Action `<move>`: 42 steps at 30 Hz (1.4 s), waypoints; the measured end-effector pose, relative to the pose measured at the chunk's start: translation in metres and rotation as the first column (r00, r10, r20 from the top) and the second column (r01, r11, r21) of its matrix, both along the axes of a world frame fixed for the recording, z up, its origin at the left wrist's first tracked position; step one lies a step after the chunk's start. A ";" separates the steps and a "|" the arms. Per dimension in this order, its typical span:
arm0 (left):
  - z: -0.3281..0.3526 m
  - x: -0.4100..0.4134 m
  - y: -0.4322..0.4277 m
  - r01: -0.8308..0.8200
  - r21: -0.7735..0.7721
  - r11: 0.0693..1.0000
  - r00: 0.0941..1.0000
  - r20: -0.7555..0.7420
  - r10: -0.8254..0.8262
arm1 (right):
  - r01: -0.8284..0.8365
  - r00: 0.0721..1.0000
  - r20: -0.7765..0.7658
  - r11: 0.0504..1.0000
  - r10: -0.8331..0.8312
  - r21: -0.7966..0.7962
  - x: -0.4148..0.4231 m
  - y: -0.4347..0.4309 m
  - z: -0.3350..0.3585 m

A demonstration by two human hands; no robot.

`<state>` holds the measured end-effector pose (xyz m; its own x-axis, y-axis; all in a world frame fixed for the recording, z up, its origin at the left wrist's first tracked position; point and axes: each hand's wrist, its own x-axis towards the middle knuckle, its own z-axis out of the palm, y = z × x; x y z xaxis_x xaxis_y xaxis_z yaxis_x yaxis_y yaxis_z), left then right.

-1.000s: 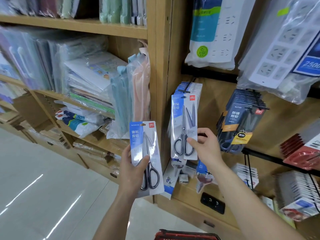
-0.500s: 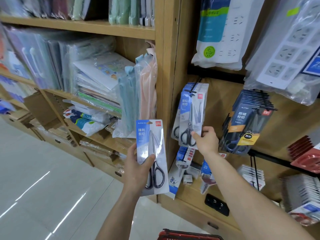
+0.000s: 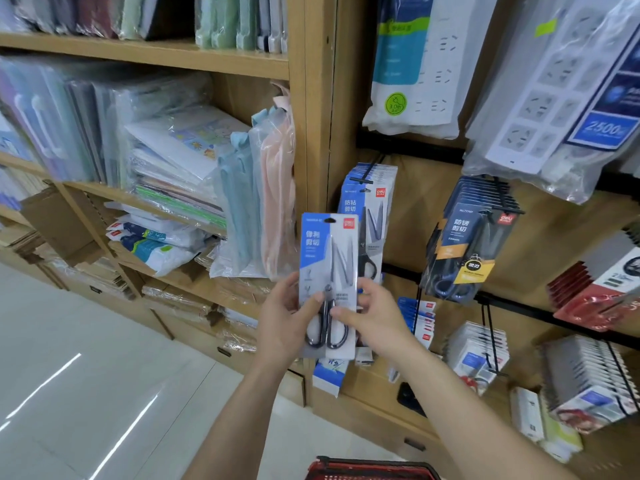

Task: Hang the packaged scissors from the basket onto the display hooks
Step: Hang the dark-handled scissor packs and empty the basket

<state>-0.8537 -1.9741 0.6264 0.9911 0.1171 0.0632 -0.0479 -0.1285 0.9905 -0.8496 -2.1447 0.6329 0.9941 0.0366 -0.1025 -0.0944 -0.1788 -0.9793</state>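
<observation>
Head camera: a person holds a packaged pair of scissors [image 3: 329,258] upright in both hands before wooden shelving [image 3: 317,98]. The left hand [image 3: 287,320] grips the card's lower left edge, with the thumb across the front beside the scissor handles. The right hand [image 3: 375,317] pinches the lower right edge, thumb on the front, its fingers curled behind the card and out of sight. Just beyond the fingertips, the card covers the left part of a stack of like scissor packs [image 3: 372,206] hanging on a black display hook [image 3: 375,164], whose tip cannot be made out. Right of the right hand hangs a darker stack of scissor packs [image 3: 467,237]. Below the wrists a red basket [image 3: 370,471] is cut off by the bottom edge, its contents unseen. The card's small print is blurred. Half a second earlier the left hand alone held the card while the right hand was at the hanging stack; the right hand has since come across to the card, which now stands higher.
</observation>
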 end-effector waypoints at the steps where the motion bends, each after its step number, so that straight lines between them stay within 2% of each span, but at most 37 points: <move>1: 0.002 0.002 0.001 0.015 0.030 0.999 1.000 0.001 -0.016 | 0.050 0.998 0.024 0.999 -0.050 -0.012 0.005 -0.005 0.000; 5: 0.004 0.008 0.012 0.063 0.208 0.976 0.998 -0.042 -0.055 | 0.173 0.981 0.109 0.980 -0.163 -0.093 0.026 -0.021 0.004; 16: 0.007 0.009 0.024 0.072 0.445 0.893 0.996 -0.071 -0.046 | 0.348 0.930 0.157 0.933 -0.332 -0.088 0.052 -0.030 0.005; 21: 0.007 0.013 0.024 0.099 0.588 0.802 0.995 -0.055 -0.083 | 0.345 0.932 0.204 0.907 -0.300 -0.240 0.073 -0.028 0.003; 26: 0.001 0.016 0.017 0.183 0.681 0.709 0.983 -0.116 -0.143 | 0.351 0.936 0.166 0.818 -0.310 -0.455 0.081 -0.033 -0.008; 31: -0.023 0.011 0.008 0.296 0.704 0.645 0.955 -0.233 -0.184 | 0.251 0.961 0.084 0.705 -0.264 -0.663 0.055 -0.049 -0.033; 36: -0.068 -0.001 -0.009 0.446 0.711 0.544 0.894 -0.382 -0.233 | -0.009 0.978 -0.156 0.719 -0.139 -0.695 0.009 -0.069 -0.084; 39: -0.108 -0.015 -0.019 0.575 0.672 0.467 0.816 -0.513 -0.266 | -0.160 0.947 -0.306 0.682 -0.098 -0.713 -0.030 -0.085 -0.125; 42: -0.150 -0.033 -0.029 0.698 0.588 0.408 0.711 -0.638 -0.296 | -0.263 0.878 -0.462 0.679 -0.127 -0.686 -0.071 -0.105 -0.166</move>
